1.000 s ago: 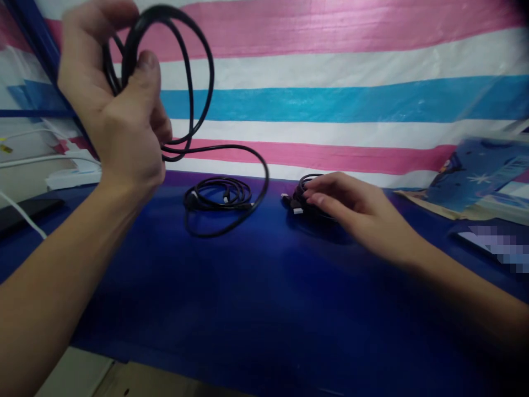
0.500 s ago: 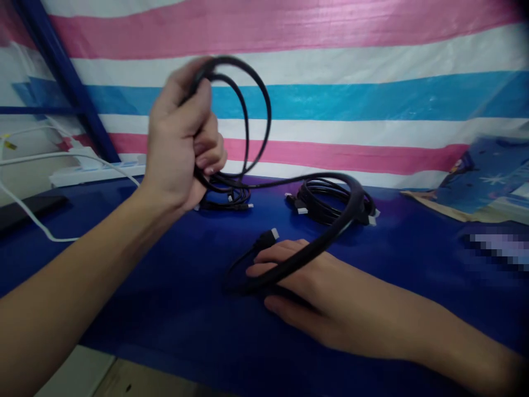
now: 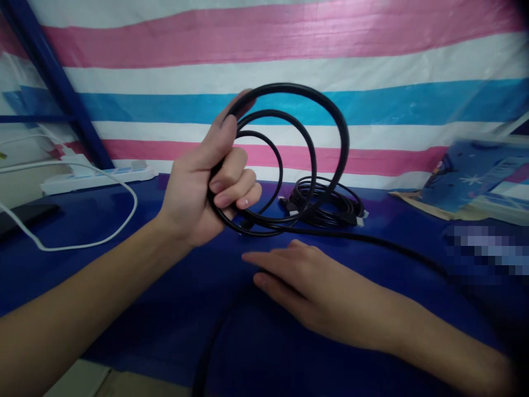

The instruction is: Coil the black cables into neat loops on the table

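Black cable loops from left hand; blue packet bears white starburst.

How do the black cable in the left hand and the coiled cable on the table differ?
The held cable is raised in the left hand; the coiled cable lies on the table. The held cable forms open loops; the coiled cable has closer turns. The held cable trails one strand rightward; the coiled cable sits bundled. Both are black.

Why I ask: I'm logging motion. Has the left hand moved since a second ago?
Yes, the left hand moved right and down against the striped sheet.
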`<state>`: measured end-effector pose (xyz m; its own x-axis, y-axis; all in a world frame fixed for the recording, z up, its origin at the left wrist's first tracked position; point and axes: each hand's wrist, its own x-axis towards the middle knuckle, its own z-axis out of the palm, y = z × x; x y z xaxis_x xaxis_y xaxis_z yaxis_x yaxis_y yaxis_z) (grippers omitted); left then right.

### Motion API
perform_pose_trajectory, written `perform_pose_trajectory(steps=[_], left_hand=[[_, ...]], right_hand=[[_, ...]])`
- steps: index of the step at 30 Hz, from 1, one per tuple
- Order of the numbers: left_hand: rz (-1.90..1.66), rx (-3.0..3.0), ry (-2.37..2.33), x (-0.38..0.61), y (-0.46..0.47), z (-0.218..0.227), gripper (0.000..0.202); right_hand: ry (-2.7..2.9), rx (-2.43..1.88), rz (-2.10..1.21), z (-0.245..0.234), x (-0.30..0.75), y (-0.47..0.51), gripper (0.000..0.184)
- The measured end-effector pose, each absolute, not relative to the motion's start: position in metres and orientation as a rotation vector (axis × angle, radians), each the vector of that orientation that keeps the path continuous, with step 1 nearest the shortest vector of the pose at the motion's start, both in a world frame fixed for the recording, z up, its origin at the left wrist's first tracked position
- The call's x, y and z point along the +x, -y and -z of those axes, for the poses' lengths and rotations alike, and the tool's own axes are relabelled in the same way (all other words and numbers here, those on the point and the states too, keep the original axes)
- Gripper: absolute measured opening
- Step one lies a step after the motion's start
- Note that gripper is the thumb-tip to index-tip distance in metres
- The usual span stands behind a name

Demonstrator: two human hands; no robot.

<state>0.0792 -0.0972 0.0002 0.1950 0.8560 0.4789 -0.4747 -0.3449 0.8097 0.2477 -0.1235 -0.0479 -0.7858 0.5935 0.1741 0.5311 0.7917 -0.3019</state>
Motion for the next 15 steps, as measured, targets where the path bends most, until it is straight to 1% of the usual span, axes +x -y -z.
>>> perform_pose_trajectory(steps=[3,7,11,13,15], left_hand=[[-1.502,1.263,-0.425,0.076,0.094,-0.004,0.033],[-1.513,1.174,-0.362,0.072,0.093,-0.009,0.043],[-1.554,1.124,-0.331,0.071,0.095,-0.015,0.047],[-1.568,1.114,-0.315,0.07,0.095,-0.016,0.046],[-1.579,1.096,-0.325,0.07,0.094,-0.015,0.044]], right_hand=[[2.853,-0.942,-0.272,0.044,0.248,0.127,0.022],[2.84,-0.864,-0.23,0.047,0.258,0.12,0.011],[2.728,-1.015,-0.063,0.046,0.276,0.103,0.016],[2.544,-1.163,-0.003,0.039,0.287,0.094,0.021],[2.332,-1.214,-0.002,0.03,0.297,0.087,0.022]])
